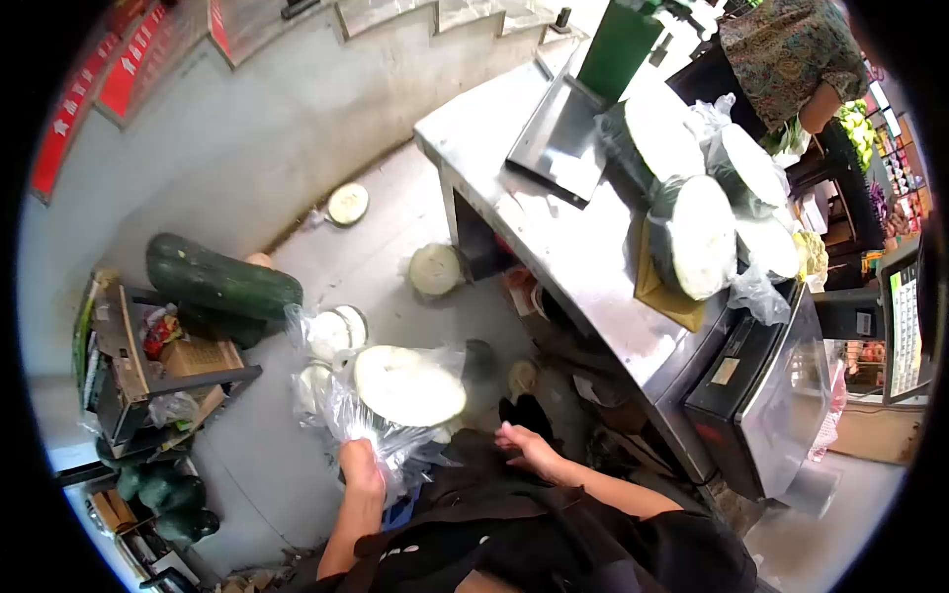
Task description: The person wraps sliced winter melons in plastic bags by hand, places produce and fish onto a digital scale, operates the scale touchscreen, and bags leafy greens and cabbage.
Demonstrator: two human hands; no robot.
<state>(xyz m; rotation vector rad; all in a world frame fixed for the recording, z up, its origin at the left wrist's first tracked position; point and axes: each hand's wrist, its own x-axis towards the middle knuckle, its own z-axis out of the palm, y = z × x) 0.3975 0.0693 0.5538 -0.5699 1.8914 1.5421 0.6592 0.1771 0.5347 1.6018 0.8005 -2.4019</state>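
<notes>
A large cut piece of winter melon with a pale face lies in a clear plastic bag low in front of me. My left hand grips the gathered plastic at the near left side of that piece. To the right of the bag, my right hand is held in the air with its fingers apart and nothing in it. Just beyond the bagged piece, more cut melon slices sit near the floor, some in plastic.
A metal table on the right bears a scale and wrapped melon pieces. Whole melons and a shelf with boxes stand at left. Cut pieces lie on the floor. A person stands beyond the table.
</notes>
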